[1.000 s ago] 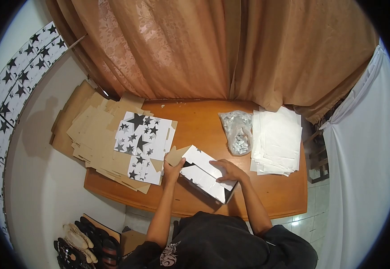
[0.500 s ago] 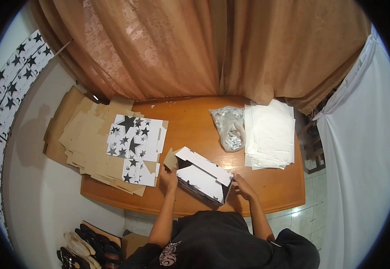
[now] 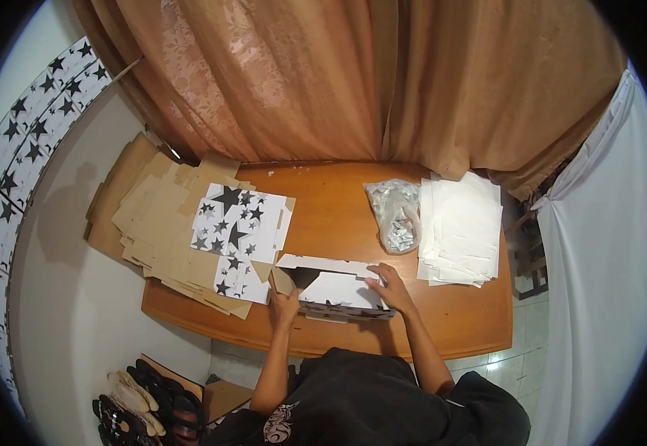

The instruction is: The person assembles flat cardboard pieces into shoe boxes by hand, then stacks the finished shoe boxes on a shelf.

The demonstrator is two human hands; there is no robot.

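Note:
A partly folded cardboard box (image 3: 343,291), white with black stars and brown inside, rests near the table's front edge. My left hand (image 3: 286,305) grips its left end, beside a raised brown flap (image 3: 282,282). At the other end, my right hand (image 3: 391,290) has its fingers over the top corner and along the right side. A long white flap (image 3: 329,264) stands out at the back of the box. Part of the box's inside shows dark between the panels.
Left of the box, a flat star-printed sheet (image 3: 239,230) lies on stacked brown cardboard (image 3: 161,223). A clear plastic bag (image 3: 397,215) with silvery pieces sits beside white paper sheets (image 3: 461,230) at the right. Brown curtains (image 3: 286,82) hang behind the wooden table (image 3: 323,201).
The box has turned so its long side runs nearly level with the table's front edge. My right hand has moved up and onto its top right corner. The camera view has shifted slightly.

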